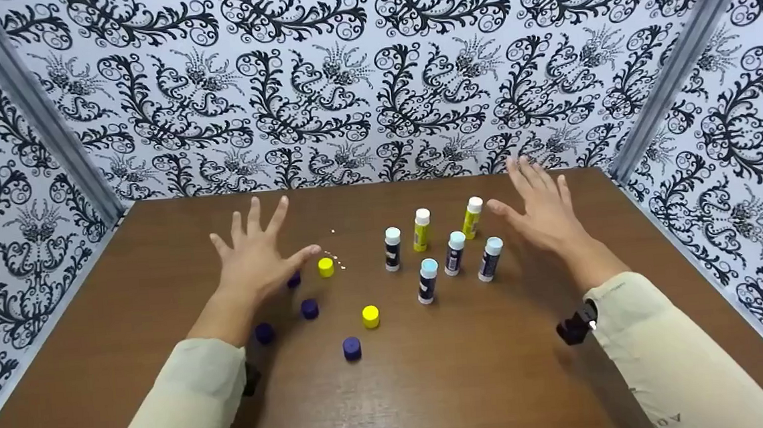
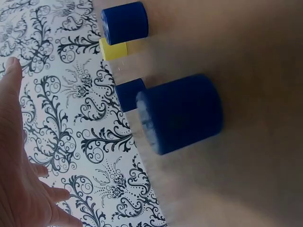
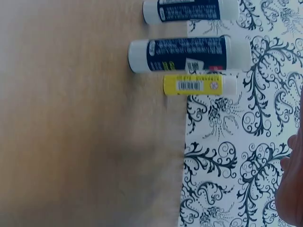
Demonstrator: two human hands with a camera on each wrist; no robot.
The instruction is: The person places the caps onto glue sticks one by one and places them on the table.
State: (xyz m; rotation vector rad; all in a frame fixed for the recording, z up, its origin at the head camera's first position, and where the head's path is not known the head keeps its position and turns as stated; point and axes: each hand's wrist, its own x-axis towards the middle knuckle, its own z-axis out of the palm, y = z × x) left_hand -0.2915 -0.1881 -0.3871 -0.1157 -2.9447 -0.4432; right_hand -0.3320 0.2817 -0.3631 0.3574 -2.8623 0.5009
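Observation:
Several uncapped glue sticks stand upright right of the table's middle: dark blue ones, such as a blue glue stick (image 1: 428, 282), and two yellow ones, one a yellow glue stick (image 1: 472, 219). Their caps lie to the left, among them a yellow cap (image 1: 370, 317), a second yellow cap (image 1: 326, 267) and a dark blue cap (image 1: 352, 349). My left hand (image 1: 254, 260) hovers with spread fingers above the caps, partly hiding one blue cap (image 1: 294, 279). On the other side my right hand (image 1: 542, 213), fingers extended, is held beside the glue sticks and grips nothing.
Small white crumbs (image 1: 335, 257) lie near the far yellow cap. Black-and-white patterned walls (image 1: 345, 75) enclose the brown table (image 1: 474, 382) at the back and both sides. Each wrist wears a dark camera, the right camera (image 1: 576, 324) showing clearly.

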